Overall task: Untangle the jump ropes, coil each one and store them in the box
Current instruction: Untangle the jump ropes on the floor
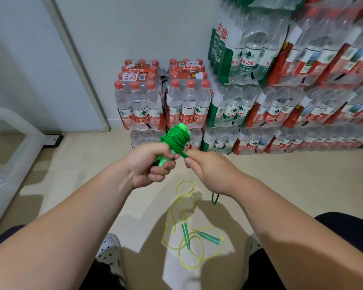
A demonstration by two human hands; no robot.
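Rope (177, 138) green, coiled | left hand (149, 164) grips it | right hand (210, 168) pinches its end | water packs (187, 103) read 农夫山泉

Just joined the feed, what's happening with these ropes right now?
A person appears to be winding the green jump rope around its handles. The left hand grips the bundle, and the right hand pinches the free length beside it, with a bit hanging below the wrist. A second, yellow rope lies loose on the floor between the feet, not yet coiled. No box is in view.
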